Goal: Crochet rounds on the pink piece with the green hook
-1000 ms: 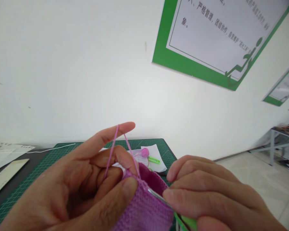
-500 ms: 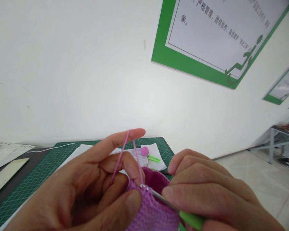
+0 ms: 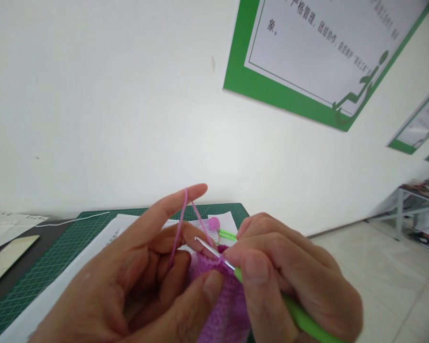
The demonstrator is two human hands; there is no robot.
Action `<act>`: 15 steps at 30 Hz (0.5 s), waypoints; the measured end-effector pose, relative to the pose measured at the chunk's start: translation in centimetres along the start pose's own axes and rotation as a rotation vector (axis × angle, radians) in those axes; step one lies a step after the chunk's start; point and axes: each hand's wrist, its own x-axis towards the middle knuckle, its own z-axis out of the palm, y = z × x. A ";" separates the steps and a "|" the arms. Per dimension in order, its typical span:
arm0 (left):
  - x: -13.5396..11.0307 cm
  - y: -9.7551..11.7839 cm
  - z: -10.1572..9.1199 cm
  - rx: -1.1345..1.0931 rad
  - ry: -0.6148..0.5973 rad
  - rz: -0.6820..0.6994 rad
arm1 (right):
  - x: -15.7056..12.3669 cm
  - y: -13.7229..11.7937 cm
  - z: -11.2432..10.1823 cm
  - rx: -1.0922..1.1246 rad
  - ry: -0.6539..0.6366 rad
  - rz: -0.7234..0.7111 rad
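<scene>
My left hand pinches a piece of purple crochet work near its top edge, between thumb and fingers. Over its raised index finger runs a strand of pink-purple yarn, which comes down to the work. My right hand grips a crochet hook with a green handle and a silver shaft. The shaft passes through a loop at the work's edge, and its tip points up and left, close to the yarn. Much of the crochet work's lower part is hidden by both hands.
A green cutting mat lies on the dark table, with white papers on it. Beyond my hands are a small pink yarn piece and a light-green stitch marker. A white wall with green-framed posters rises behind.
My right hand has turned and moved left and up, its thumb now on top of the hook. The hook's tip sticks out farther past the edge, pointing up-left.
</scene>
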 end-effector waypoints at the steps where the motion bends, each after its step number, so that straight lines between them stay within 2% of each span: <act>1: 0.1 -0.4 0.1 0.052 0.046 0.008 | -0.1 0.0 0.0 -0.029 -0.006 -0.009; 4: 0.0 -0.6 1.1 0.057 0.187 -0.026 | 0.0 -0.1 -0.4 -0.117 -0.069 -0.045; 9: -0.8 0.1 2.7 0.065 0.224 0.090 | 0.2 0.6 -0.4 -0.198 -0.101 -0.146; 12: -0.9 -0.1 2.4 0.092 0.268 0.146 | 0.0 1.5 0.2 -0.199 -0.054 -0.257; 15: -0.4 -0.5 1.6 0.071 0.266 0.115 | -0.1 2.4 0.5 -0.189 0.000 -0.344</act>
